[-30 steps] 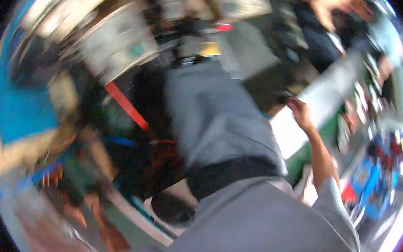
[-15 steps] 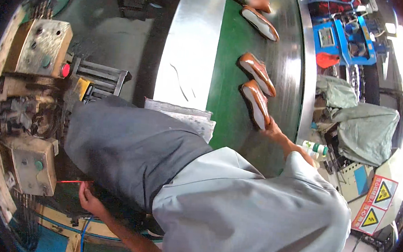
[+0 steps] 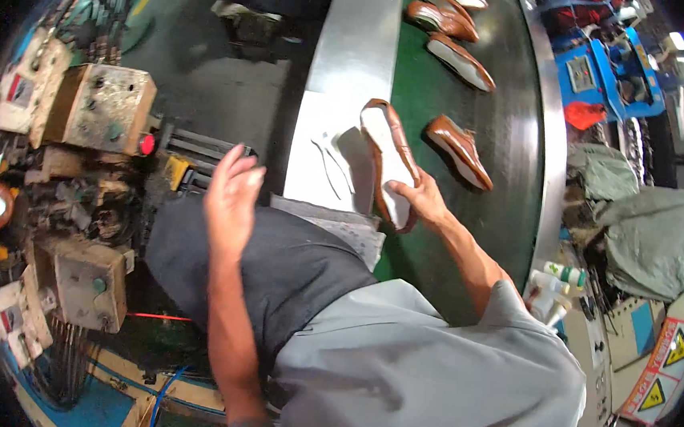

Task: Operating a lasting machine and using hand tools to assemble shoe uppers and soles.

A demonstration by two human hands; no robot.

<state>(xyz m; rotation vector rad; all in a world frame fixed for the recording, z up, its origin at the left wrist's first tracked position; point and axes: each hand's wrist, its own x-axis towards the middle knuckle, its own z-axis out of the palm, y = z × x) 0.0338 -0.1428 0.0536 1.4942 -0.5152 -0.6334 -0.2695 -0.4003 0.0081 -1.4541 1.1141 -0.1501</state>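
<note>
Brown shoe (image 3: 370, 127) upper centre of frame; right hand (image 3: 427, 201) below it, grip clamped on the lower end, thumb on the white face. Left hand (image 3: 232, 197) centre-left, grip loose and empty. For steadiness, I'd support the upper end with it, clear of the green belt (image 3: 414, 79)

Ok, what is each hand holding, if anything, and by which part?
The right hand holds a glossy brown leather-look shoe by its near end, thumb on the white underside. The left hand holds nothing.
</note>
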